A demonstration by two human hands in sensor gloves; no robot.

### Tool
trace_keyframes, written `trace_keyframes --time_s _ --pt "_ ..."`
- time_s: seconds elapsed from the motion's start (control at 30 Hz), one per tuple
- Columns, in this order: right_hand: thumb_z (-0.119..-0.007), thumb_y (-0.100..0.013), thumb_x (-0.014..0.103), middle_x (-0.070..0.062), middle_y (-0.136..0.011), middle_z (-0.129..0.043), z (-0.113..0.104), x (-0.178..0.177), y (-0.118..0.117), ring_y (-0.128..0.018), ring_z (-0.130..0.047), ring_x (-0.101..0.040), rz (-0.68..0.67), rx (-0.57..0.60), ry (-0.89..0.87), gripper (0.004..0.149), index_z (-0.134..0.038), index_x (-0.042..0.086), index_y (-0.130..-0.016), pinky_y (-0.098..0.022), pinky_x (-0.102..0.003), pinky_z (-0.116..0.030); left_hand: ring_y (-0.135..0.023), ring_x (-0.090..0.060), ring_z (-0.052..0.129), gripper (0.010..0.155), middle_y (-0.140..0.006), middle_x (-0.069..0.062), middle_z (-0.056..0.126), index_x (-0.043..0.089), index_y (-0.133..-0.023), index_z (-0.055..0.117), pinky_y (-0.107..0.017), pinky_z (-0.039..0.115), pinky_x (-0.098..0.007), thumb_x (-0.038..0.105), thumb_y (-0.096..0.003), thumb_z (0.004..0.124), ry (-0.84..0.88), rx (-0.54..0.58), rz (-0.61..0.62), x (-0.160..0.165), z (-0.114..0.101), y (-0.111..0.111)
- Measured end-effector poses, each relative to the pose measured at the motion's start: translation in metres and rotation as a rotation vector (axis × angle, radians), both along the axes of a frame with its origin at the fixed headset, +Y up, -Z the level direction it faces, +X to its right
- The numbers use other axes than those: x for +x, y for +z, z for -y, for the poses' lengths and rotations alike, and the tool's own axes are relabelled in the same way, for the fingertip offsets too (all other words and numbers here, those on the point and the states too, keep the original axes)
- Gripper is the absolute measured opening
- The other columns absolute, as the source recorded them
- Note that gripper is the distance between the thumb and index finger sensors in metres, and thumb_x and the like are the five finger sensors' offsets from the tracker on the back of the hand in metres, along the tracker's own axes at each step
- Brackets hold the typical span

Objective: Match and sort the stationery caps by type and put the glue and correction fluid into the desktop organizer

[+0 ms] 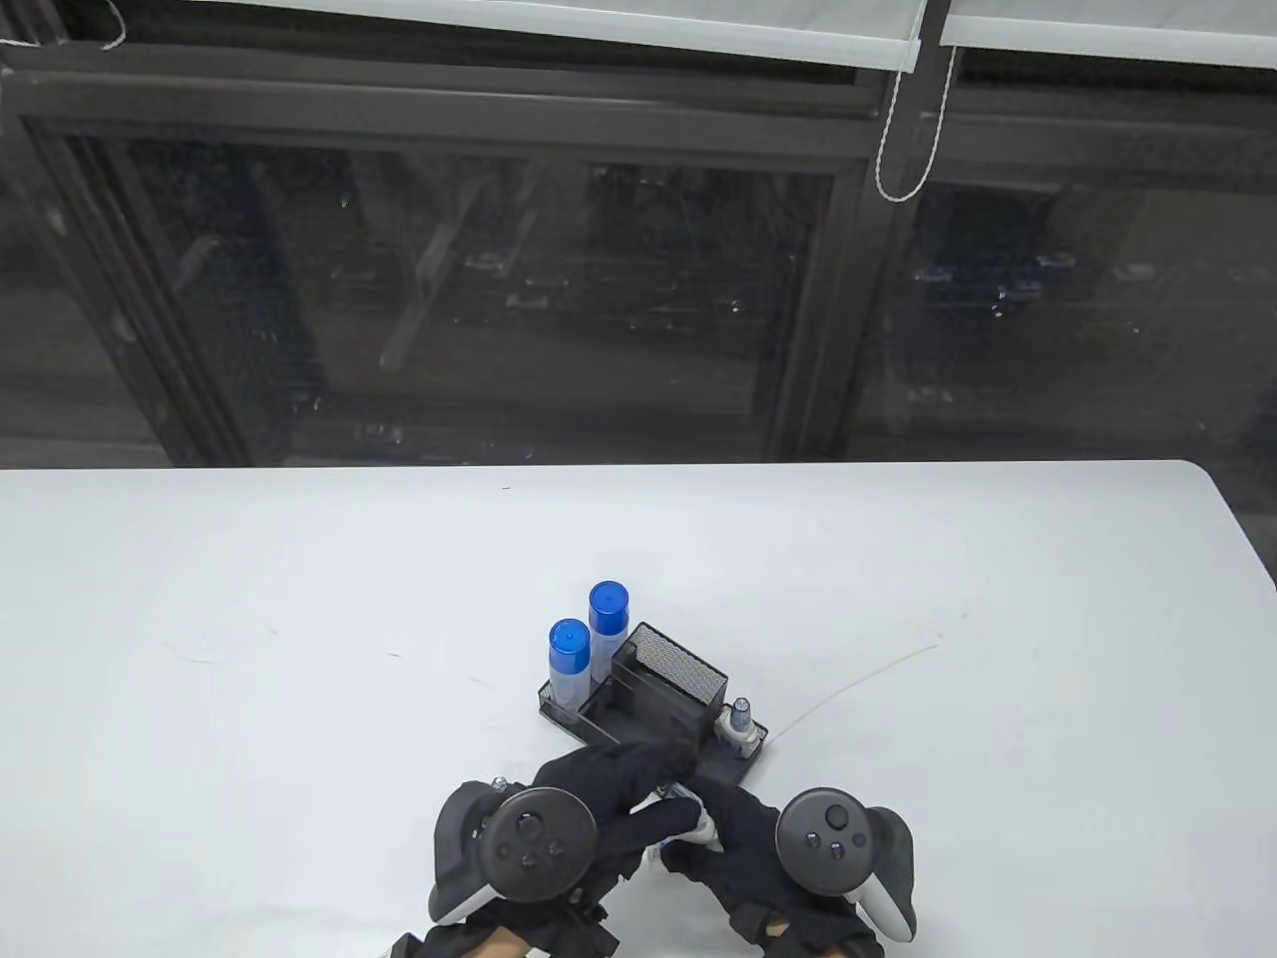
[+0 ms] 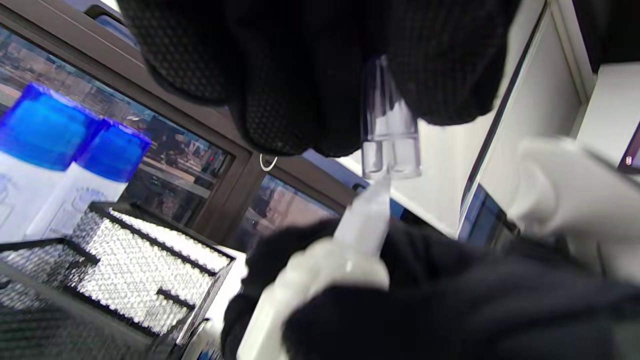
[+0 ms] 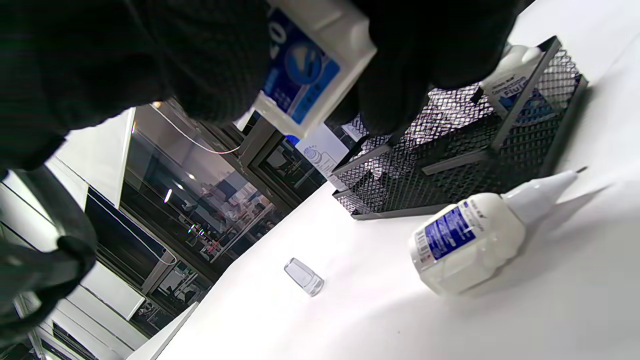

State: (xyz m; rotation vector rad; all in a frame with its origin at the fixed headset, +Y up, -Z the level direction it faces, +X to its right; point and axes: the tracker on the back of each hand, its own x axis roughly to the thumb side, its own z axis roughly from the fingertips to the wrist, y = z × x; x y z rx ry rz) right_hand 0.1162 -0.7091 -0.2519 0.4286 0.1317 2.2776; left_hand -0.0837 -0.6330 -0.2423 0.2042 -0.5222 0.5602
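The left hand (image 1: 599, 788) and the right hand (image 1: 738, 848) meet at the near edge of the white table (image 1: 249, 619), fingers almost touching, just in front of the black mesh desktop organizer (image 1: 668, 689).

In the left wrist view the left hand's fingertips (image 2: 280, 100) pinch a clear cap (image 2: 390, 145), its open end pointing down at the tapered white nozzle of a correction fluid bottle (image 2: 350, 245); the nozzle tip sits right at the cap's mouth, and whether it has entered cannot be told.

The right hand grips that bottle around its body; the right wrist view shows its white base and blue label (image 3: 305, 65) between the curled fingers (the rest is hidden by the glove).

Just beyond the left hand, two glue bottles with blue caps (image 1: 589, 639) stand upright in the organizer's left end. Beyond the right hand, a small capped correction fluid bottle (image 1: 739, 720) stands in the low right-end compartment.

The right wrist view also shows a second uncapped correction fluid bottle (image 3: 470, 240) lying on its side on the table close to the organizer, nozzle pointing away from the hands, and a loose clear cap (image 3: 304, 276) lying apart from it on the bare tabletop.
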Motion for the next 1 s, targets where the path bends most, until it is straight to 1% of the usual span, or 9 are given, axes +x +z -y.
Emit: trace_keyframes --time_s 0.1,0.3,0.5,0.57,0.67,0.73,0.8,0.9,1.0 --pt "-0.089 -0.044 0.036 -0.013 -0.094 -0.083 0.000 -0.001 0.000 -0.078 -0.088 -0.035 -0.002 0.000 0.010 0.059 -0.070 0.019 -0.097 -0.064 -0.056 -0.069 -0.075 -0.017 0.105 0.051 -0.087 0.007 0.099 0.033 -0.094 0.080 -0.059 0.085 -0.044 0.053 -0.0474 0.085 -0.020 0.031 -0.013 0.004 0.005 0.000" --pt "-0.089 -0.043 0.037 -0.013 -0.092 -0.084 0.001 -0.002 0.000 -0.077 -0.089 -0.034 -0.008 -0.004 0.012 0.059 -0.072 0.018 -0.096 -0.063 -0.055 -0.069 -0.076 -0.018 0.104 0.052 -0.087 0.007 0.099 0.033 -0.095 0.080 -0.059 0.084 -0.044 0.054 -0.0476 0.084 -0.040 0.036 -0.003 0.008 0.006 -0.001" --pt "-0.090 -0.043 0.038 -0.013 -0.091 -0.085 0.000 -0.002 0.001 -0.076 -0.090 -0.033 0.000 0.008 0.005 0.059 -0.073 0.018 -0.096 -0.063 -0.055 -0.070 -0.077 -0.018 0.104 0.052 -0.088 0.007 0.098 0.034 -0.095 0.079 -0.060 0.084 -0.045 0.055 -0.0479 0.083 -0.114 0.066 -0.007 0.014 0.010 0.000" --pt "-0.090 -0.043 0.038 -0.013 -0.091 -0.085 0.000 0.000 0.000 -0.076 -0.089 -0.033 0.008 0.002 -0.016 0.060 -0.072 0.018 -0.096 -0.063 -0.055 -0.070 -0.081 -0.021 0.102 0.054 -0.094 0.004 0.095 0.034 -0.101 0.074 -0.061 0.082 -0.046 0.057 -0.0521 0.075 -0.103 0.077 -0.007 0.012 0.009 0.002" --pt "-0.090 -0.043 0.039 -0.013 -0.090 -0.085 -0.001 0.002 0.001 -0.075 -0.090 -0.033 0.030 0.016 -0.023 0.060 -0.072 0.018 -0.096 -0.063 -0.054 -0.070 -0.083 -0.023 0.101 0.048 -0.096 0.004 0.094 0.034 -0.100 0.076 -0.062 0.082 -0.047 0.052 -0.0548 0.075 -0.056 0.096 -0.007 0.009 0.006 0.004" --pt "-0.090 -0.042 0.039 -0.013 -0.089 -0.086 -0.002 0.003 0.001 -0.074 -0.091 -0.032 0.050 0.040 -0.042 0.060 -0.073 0.017 -0.095 -0.063 -0.054 -0.071 -0.082 -0.022 0.102 0.044 -0.094 0.005 0.095 0.036 -0.097 0.078 -0.062 0.082 -0.047 0.049 -0.0553 0.077 -0.071 0.108 0.000 0.010 0.005 0.005" --pt "-0.091 -0.041 0.039 -0.014 -0.088 -0.088 -0.003 0.003 0.002 -0.073 -0.091 -0.032 0.058 0.052 -0.036 0.060 -0.075 0.016 -0.094 -0.062 -0.054 -0.071 -0.082 -0.021 0.102 0.043 -0.094 0.006 0.096 0.036 -0.096 0.079 -0.061 0.082 -0.047 0.049 -0.0550 0.078 -0.084 0.139 -0.008 0.012 0.006 0.007" --pt "-0.092 -0.040 0.039 -0.014 -0.085 -0.090 -0.006 0.004 0.004 -0.071 -0.093 -0.032 0.084 0.116 -0.029 0.058 -0.078 0.016 -0.092 -0.061 -0.054 -0.073 -0.081 -0.021 0.103 0.043 -0.093 0.006 0.097 0.035 -0.094 0.080 -0.061 0.083 -0.048 0.048 -0.0537 0.079 -0.133 0.220 -0.026 0.017 0.004 0.012" --pt "-0.093 -0.040 0.037 -0.015 -0.083 -0.092 -0.009 0.005 0.004 -0.070 -0.094 -0.032 0.084 0.143 -0.037 0.057 -0.080 0.014 -0.091 -0.061 -0.054 -0.073 -0.080 -0.021 0.103 0.043 -0.092 0.006 0.097 0.034 -0.094 0.081 -0.060 0.083 -0.048 0.047 -0.0535 0.080 -0.170 0.292 -0.029 0.021 0.002 0.018"
